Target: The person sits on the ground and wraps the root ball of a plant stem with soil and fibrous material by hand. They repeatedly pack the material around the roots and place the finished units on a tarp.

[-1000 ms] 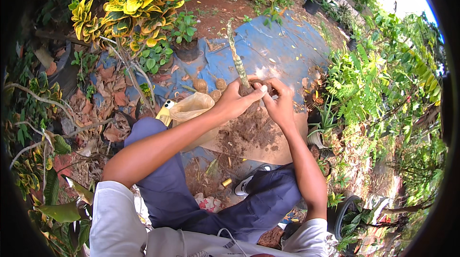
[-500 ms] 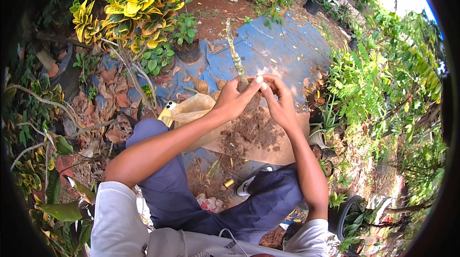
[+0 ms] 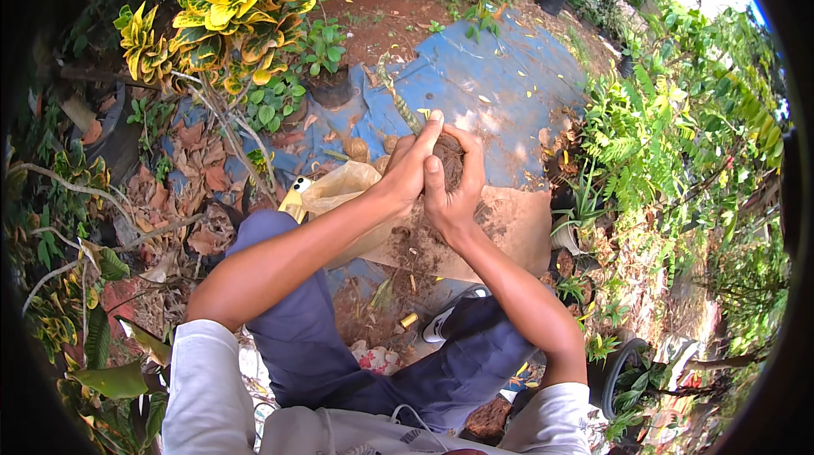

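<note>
Between my two hands is a clump of dark brown soil (image 3: pixel 449 158), held above the sheet in front of my knees. A mottled green-and-pale plant stalk (image 3: pixel 400 105) rises from behind my left fingers and leans up to the left, its tip thin and curved. My left hand (image 3: pixel 410 165) presses on the clump's left side, thumb upward; its other fingers are mostly hidden. My right hand (image 3: pixel 458 192) cups the clump's right side with curled fingers. Whether the stalk's base sits inside the clump is hidden by my left hand.
Loose soil covers part of a brown sheet (image 3: pixel 527 230) below my hands. An open tan bag (image 3: pixel 339 188) and a yellow item with toy eyes (image 3: pixel 295 196) stand left. Beyond lie a blue tarp (image 3: pixel 509 73) and a round brown ball (image 3: pixel 356 150). A yellow-leaved shrub (image 3: pixel 225 5) is far left.
Both hands have shifted slightly left and closed around the soil clump, my right palm turning inward. The stalk has tilted from nearly upright toward the left and sits lower.
</note>
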A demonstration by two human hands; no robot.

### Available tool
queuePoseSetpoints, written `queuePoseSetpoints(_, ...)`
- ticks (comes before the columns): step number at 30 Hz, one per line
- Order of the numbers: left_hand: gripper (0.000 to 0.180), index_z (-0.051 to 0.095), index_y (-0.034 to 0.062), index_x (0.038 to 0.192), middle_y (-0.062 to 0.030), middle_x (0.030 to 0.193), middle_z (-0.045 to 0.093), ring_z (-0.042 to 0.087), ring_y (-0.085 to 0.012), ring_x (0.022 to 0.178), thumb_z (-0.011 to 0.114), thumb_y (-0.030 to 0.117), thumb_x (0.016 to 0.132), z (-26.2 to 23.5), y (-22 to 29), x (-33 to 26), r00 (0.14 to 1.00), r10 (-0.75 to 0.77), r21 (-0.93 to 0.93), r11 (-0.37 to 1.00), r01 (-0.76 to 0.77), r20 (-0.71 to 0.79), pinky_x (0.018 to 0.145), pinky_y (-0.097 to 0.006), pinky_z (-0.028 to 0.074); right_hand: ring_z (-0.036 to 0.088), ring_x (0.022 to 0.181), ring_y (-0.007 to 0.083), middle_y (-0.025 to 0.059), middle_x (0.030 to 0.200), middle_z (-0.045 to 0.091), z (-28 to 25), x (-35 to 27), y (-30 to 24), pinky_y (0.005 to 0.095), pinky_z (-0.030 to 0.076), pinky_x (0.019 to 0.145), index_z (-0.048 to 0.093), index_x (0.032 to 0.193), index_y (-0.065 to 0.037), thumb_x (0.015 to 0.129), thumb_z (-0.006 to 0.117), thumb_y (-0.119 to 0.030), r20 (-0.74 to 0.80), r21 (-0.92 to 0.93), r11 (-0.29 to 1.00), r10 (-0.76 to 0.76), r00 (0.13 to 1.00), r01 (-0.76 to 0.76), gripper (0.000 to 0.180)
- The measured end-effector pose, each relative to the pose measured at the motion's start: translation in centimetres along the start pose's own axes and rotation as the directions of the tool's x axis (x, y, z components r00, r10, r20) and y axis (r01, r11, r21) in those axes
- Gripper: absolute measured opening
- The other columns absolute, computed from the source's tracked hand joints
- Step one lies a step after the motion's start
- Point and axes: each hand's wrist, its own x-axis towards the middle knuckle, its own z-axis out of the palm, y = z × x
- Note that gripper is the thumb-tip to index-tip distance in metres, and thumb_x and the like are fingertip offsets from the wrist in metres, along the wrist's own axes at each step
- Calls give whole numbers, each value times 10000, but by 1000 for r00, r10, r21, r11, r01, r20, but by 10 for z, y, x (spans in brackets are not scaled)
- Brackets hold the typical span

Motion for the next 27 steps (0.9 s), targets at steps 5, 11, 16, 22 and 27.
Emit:
queuePoseSetpoints(5,382,585,80,1066,-21,1001,564,540,-96,924,456,437,1020,-3,6,3,998,-53,29,998,54,-33,807,-292,477,556,872,286,131,944,608,10,8,9,392,414,773,599,1020,-11,918,575,-204,-62,-54,997,-60,996,57,220)
queuePoseSetpoints(11,389,572,88,1120,-2,1039,568,551,-91,939,462,448,1022,6,9,-3,996,5,-36,999,-8,-86,807,-291,481,587,882,249,138,963,628,14,15,11,366,432,829,606,1019,1,952,503,-171,-93,92,994,60,994,-52,211)
queuePoseSetpoints(16,370,582,81,1097,3,1027,582,546,-75,968,538,432,989,10,13,-5,981,192,-98,977,-188,30,866,-263,436,576,981,177,111,1022,638,12,22,6,330,441,904,607,1052,19,974,445,-138,-140,356,897,328,934,-261,239)
queuePoseSetpoints(22,302,593,101,1117,-13,1038,600,570,-98,958,575,360,965,14,19,-6,982,182,-322,928,-189,-52,847,-277,474,527,1227,344,157,1159,636,22,23,-1,443,359,1066,632,1083,-5,975,455,-193,-99,177,958,247,964,-227,280)
queuePoseSetpoints(27,302,601,116,1116,-31,1054,619,606,-136,973,573,368,953,8,31,-5,989,141,-362,925,-114,50,852,-295,510,482,1244,405,161,1216,612,20,32,5,500,309,1080,630,1088,-28,935,517,-357,-121,-171,974,-172,977,151,381)
